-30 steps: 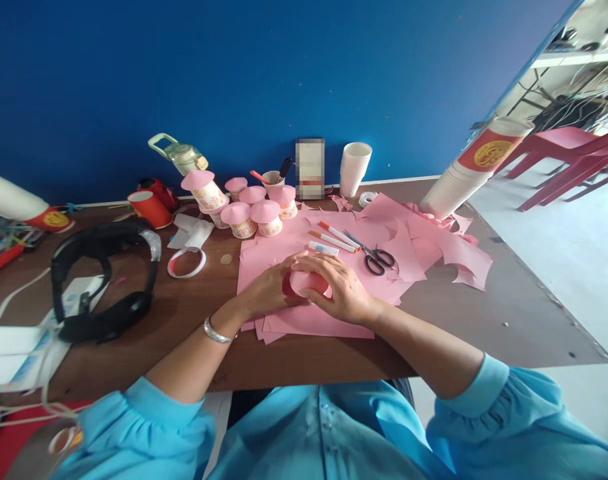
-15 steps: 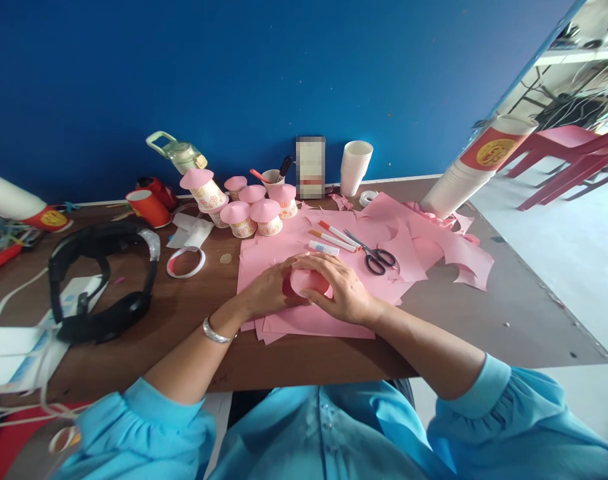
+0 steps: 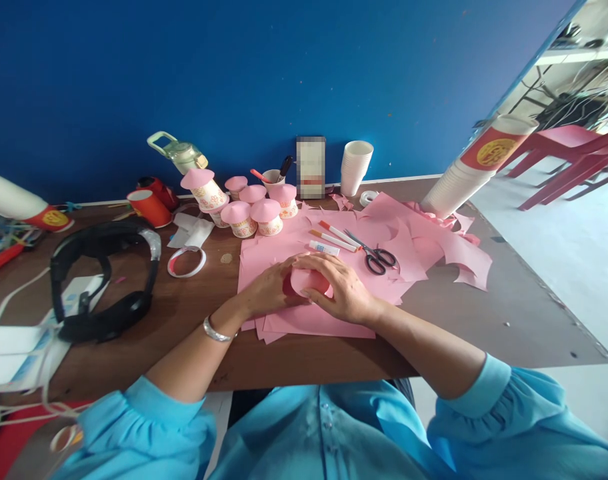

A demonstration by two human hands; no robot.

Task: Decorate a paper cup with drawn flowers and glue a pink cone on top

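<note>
Between my two hands is a rounded piece of pink paper [image 3: 304, 283], curved like a cone; whether a cup sits under it is hidden. My left hand [image 3: 270, 291] is closed round its left side, and its fingertips are partly covered. From the right, my right hand [image 3: 348, 287] arches its fingers over the far edge, the thumb pressing the near side. Both hands are over a pile of pink paper sheets [image 3: 319, 324]. Just beyond them lie a glue tube [image 3: 324, 248], two white markers [image 3: 333, 241] with orange caps, and black-handled scissors [image 3: 377, 258].
Several small patterned cups with pink cone tops [image 3: 265, 212] stand behind left. A white cup stack [image 3: 357, 170] and a tilted stack [image 3: 457, 180] stand at the back and right. Left are a tape roll [image 3: 186, 263], a black headset-like band [image 3: 104, 327] and white cables [image 3: 45, 373].
</note>
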